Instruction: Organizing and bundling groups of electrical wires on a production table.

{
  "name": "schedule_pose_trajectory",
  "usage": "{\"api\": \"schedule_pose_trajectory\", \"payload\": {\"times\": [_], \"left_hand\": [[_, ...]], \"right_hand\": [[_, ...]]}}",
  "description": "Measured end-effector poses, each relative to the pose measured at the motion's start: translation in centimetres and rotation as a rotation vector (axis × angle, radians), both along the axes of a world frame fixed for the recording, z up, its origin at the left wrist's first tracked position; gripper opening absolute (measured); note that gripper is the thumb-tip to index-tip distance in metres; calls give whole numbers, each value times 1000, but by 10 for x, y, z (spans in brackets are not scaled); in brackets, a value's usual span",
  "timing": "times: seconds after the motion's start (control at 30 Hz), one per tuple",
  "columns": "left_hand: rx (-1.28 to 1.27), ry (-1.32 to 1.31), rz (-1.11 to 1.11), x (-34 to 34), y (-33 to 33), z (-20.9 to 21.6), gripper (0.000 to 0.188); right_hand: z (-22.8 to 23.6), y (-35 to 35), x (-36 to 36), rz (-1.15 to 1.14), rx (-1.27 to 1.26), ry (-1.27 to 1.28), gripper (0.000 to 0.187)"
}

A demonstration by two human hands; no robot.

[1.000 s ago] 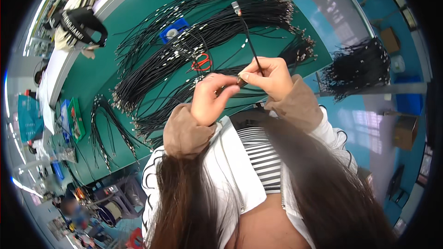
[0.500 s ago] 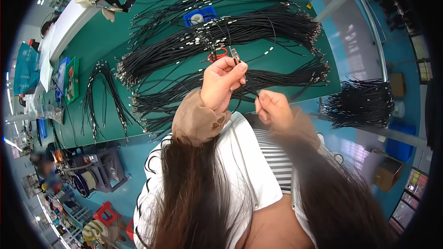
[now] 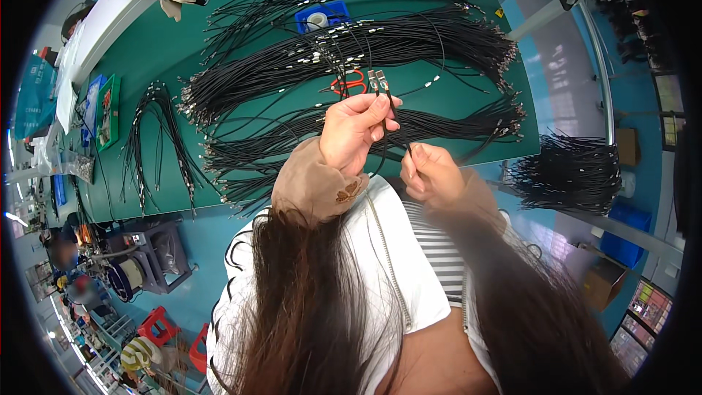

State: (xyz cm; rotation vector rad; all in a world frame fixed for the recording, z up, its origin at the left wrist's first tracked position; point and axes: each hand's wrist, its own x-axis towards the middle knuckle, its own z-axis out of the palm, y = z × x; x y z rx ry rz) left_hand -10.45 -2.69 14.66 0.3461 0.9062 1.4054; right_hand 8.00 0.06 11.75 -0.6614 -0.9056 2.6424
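Two metal connectors (image 3: 378, 80) on black cable ends stick up side by side from my left hand (image 3: 352, 132). Thumb and fingers of that hand are pinched around the cables just below the connectors. Lower and to the right, my right hand (image 3: 433, 172) is closed with thumb against forefinger on a black cable (image 3: 403, 139) that runs up toward the left hand. Both hands are above the near edge of the green table (image 3: 439, 75). Behind the connectors lie red-handled scissors (image 3: 351, 85), partly covered by cables.
Bundles of black cables (image 3: 278, 64) with white tags stretch across the table. A blue tray (image 3: 333, 9) holds a white roll. A smaller looped bunch (image 3: 159, 95) and a green bin (image 3: 110, 113) are at left. More cables (image 3: 567, 172) hang at right.
The connectors above my left hand, earlier bunched together, now show as two side by side with a small gap. Both hands have stayed almost in place; the view has shifted slightly.
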Motion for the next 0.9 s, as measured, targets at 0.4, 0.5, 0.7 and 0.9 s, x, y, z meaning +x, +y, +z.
{"api": "schedule_pose_trajectory", "payload": {"times": [0.4,0.5,0.7,0.9], "left_hand": [[-29,-82,31,-8,5,-4,21],[-34,-44,58,-20,7,1,19],[189,343,430,-149,-8,37,20],[116,512,736,-293,-41,42,26]], "right_hand": [[6,12,-13,45,-78,-6,37],[24,30,-11,41,-54,-180,33],[97,155,70,-743,626,-197,21],[113,257,141,-985,712,-449,31]]}}
